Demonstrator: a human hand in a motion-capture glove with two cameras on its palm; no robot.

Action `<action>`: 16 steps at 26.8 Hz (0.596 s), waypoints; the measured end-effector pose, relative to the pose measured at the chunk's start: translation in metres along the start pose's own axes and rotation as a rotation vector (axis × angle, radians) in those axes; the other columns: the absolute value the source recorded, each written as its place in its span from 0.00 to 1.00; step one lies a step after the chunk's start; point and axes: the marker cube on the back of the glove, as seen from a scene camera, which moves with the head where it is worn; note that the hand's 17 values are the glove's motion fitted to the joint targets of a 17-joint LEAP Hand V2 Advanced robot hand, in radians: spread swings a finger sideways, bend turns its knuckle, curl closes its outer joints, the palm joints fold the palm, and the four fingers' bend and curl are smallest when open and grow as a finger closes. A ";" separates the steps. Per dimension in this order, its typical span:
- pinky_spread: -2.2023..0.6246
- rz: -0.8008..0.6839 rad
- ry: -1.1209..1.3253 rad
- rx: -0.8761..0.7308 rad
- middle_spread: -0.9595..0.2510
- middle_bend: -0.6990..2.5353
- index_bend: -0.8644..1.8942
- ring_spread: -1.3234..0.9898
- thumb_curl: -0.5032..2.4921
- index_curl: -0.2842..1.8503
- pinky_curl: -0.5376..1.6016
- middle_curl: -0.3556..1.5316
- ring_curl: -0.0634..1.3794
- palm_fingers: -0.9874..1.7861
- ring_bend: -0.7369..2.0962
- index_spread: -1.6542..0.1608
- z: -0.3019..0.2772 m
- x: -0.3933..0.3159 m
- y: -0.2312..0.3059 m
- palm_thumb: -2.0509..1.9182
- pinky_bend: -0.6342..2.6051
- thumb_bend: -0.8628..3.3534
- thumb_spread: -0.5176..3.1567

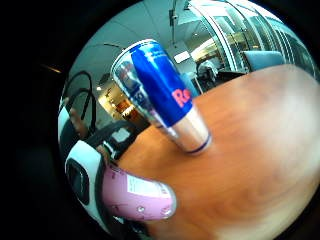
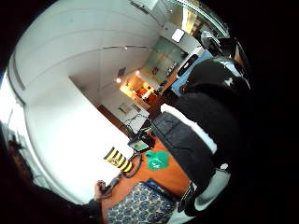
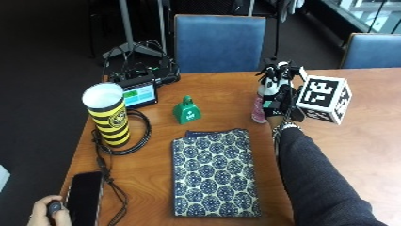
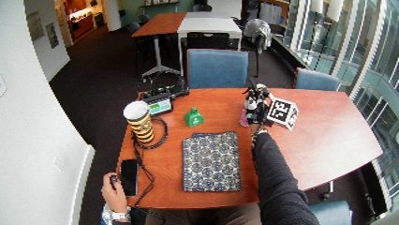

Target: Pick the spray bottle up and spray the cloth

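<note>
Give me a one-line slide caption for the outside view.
Gloved right hand grips the pink spray bottle standing beside the patterned cloth.

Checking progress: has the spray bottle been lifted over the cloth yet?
No, the pink spray bottle stands on the table beside the patterned cloth.

The surface (image 3: 200, 101) is smooth reddish wood with a soft sheen. The cloth (image 3: 215, 172) looks matt, woven and patterned. The spray bottle (image 1: 137, 195) is glossy pink plastic; the can (image 1: 160, 92) shiny metal.
</note>
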 end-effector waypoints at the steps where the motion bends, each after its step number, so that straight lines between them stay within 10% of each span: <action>1: 0.72 0.008 -0.002 -0.019 0.60 0.40 0.39 0.48 0.23 0.35 0.42 0.46 0.35 0.84 0.48 0.75 0.003 0.002 0.002 0.62 0.31 0.20 0.51; 16: 0.68 -0.278 0.114 -0.396 0.62 0.43 0.40 0.50 0.23 0.38 0.42 0.48 0.36 0.88 0.50 0.75 -0.008 -0.064 -0.034 0.64 0.32 0.21 0.52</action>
